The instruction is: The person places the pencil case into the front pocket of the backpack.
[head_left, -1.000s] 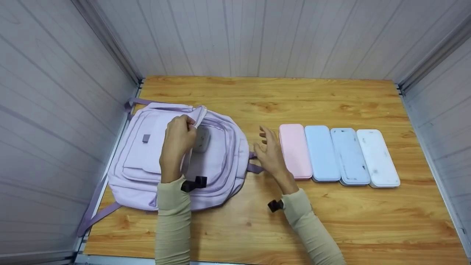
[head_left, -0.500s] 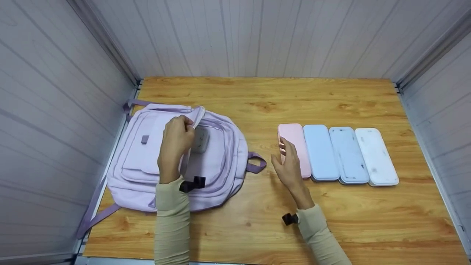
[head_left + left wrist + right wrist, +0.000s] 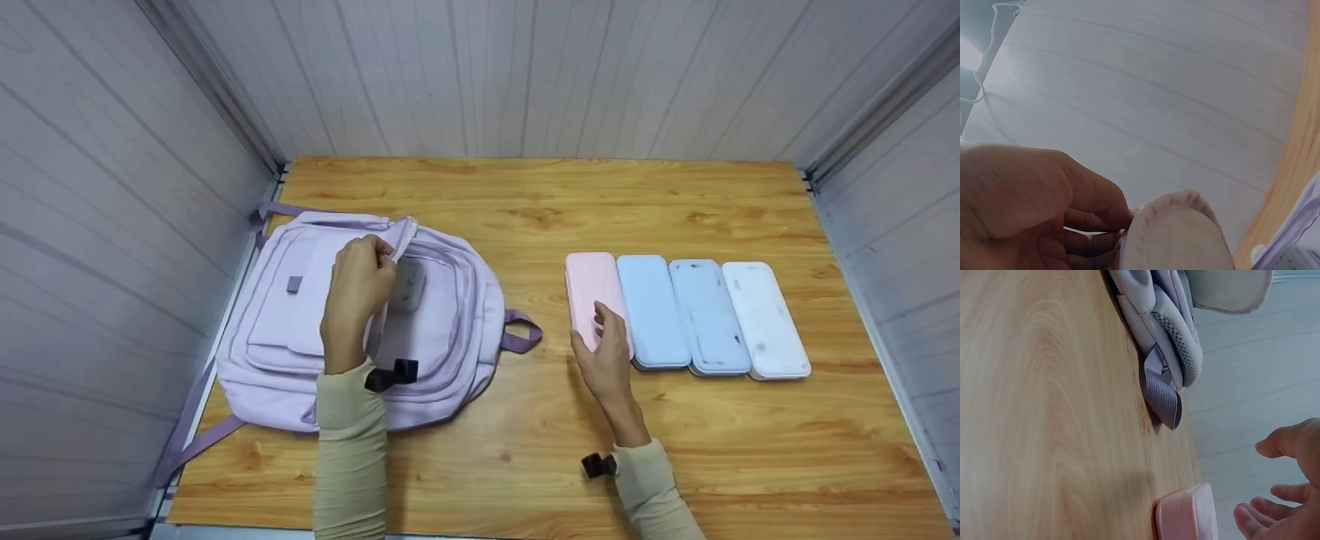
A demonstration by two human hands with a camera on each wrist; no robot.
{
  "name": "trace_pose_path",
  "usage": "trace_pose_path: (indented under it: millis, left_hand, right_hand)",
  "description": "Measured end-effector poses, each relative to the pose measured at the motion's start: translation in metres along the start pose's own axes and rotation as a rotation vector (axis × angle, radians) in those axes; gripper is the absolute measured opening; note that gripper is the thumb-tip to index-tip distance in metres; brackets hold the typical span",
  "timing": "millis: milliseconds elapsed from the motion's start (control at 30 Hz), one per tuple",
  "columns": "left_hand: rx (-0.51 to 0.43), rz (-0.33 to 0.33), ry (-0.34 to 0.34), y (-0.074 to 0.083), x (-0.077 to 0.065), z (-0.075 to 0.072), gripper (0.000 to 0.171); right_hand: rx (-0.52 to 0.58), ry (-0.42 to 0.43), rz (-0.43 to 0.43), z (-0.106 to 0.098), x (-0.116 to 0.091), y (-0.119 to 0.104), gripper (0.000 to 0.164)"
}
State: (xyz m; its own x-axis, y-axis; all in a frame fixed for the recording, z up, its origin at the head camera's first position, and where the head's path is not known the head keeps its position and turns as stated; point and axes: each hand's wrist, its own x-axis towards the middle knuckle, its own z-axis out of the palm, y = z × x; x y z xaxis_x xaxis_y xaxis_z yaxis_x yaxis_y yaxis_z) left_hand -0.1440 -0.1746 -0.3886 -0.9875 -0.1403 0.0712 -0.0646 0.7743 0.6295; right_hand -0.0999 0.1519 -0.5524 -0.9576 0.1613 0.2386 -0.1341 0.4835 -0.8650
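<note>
A lilac backpack (image 3: pixel 289 319) lies on the left of the table with its front pocket unzipped. My left hand (image 3: pixel 356 289) pinches the edge of the pocket flap (image 3: pixel 1182 233) between thumb and fingers and holds it lifted. Inside the pocket, partly hidden by that hand, sits a grey box-shaped item (image 3: pixel 409 286). Over the near end of a pink pencil case (image 3: pixel 590 277) hovers my right hand (image 3: pixel 606 364), its thumb and fingers spread apart with nothing between them. The right wrist view shows the pink case's end below the fingers.
Beside the pink case, side by side, lie a light blue case (image 3: pixel 654 311), a scuffed blue case (image 3: pixel 710 319) and a white case (image 3: pixel 766 319). The backpack's top loop (image 3: pixel 523 330) points toward them. Pale panel walls (image 3: pixel 495 82) border the wooden table (image 3: pixel 517 480).
My right hand has moved right from beside the backpack's loop to above the near end of the pink case. My left hand keeps holding the flap in the same place.
</note>
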Motion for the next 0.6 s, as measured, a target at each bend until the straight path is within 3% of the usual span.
trace_pose_path:
  millis: [267, 600]
  left_hand:
    - [0.003, -0.002, -0.001, 0.001, 0.0, 0.0, 0.023]
    - [0.002, -0.008, -0.006, 0.002, 0.0, 0.0, 0.024]
  right_hand:
    - [-0.081, 0.023, 0.081, -0.012, -0.009, 0.006, 0.062]
    - [-0.297, 0.002, 0.224, -0.027, -0.014, 0.014, 0.074]
